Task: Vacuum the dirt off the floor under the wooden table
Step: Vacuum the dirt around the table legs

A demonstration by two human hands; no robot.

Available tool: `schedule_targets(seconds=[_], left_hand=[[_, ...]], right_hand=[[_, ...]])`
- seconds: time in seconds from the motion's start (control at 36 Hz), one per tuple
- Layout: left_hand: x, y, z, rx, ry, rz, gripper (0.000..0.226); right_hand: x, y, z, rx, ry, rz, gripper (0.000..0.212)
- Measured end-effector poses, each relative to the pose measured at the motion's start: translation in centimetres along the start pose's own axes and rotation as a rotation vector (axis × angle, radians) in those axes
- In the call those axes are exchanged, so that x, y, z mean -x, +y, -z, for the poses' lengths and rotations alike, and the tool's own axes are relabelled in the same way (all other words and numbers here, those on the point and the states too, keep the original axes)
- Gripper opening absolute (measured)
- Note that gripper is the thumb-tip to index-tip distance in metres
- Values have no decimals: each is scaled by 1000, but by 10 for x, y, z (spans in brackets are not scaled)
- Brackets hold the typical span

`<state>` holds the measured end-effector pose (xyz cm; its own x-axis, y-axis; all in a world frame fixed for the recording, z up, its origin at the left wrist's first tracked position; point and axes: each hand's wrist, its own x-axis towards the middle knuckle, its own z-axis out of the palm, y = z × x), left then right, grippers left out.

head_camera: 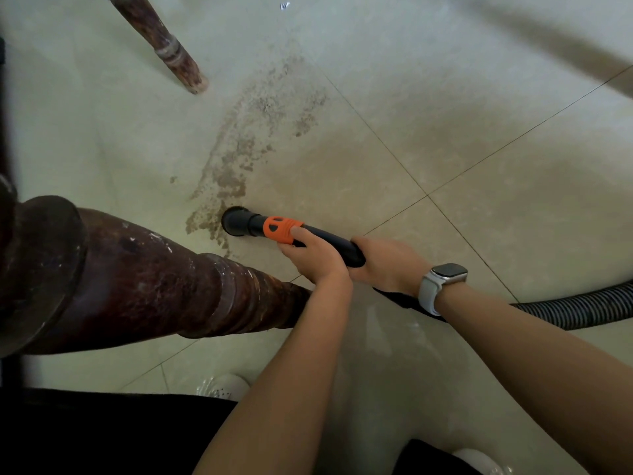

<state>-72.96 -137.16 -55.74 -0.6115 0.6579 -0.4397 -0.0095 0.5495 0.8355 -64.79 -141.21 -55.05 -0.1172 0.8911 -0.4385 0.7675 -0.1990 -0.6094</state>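
- Pale tiled floor (445, 149), seen from above between two dark turned wooden table legs: near leg (164, 279) low left, far leg (171, 49) top left.
- Dirt (239, 156): brown gritty streak running from beside the nozzle up toward the top centre. Looks mostly uncollected.
- Vacuum nozzle (234, 221) is mouth-down at the near end of the streak, touching or just over the grit; can't tell which.
- Left hand (313, 257) grips the black wand (332, 240) just behind the orange collar (281, 229), fingers wrapped round it.
- Right hand (387, 265) grips the wand's rear end, fingers curled under; watch on that wrist.
- Ribbed hose (575, 308) trails off right.
- Progress estimate: early. Nearly the whole streak remains, plus a stray speck (173, 180) to its left.
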Motion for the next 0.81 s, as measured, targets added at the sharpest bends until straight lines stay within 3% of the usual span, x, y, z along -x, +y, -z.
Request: schedule_targets(seconds=[0.14, 0.36, 0.61, 0.81], left_hand=[[-10, -1, -3, 29, -12, -45, 34], [-13, 1, -6, 44, -168, -55, 40], [-9, -1, -8, 46, -340, -18, 51], [-6, -3, -19, 63, -388, 36, 49]], right_hand=[[-7, -5, 5, -26, 36, -17, 22], [-10, 4, 9, -87, 49, -61, 21], [-3, 17, 14, -136, 30, -111, 29], [11, 27, 15, -139, 63, -123, 30]])
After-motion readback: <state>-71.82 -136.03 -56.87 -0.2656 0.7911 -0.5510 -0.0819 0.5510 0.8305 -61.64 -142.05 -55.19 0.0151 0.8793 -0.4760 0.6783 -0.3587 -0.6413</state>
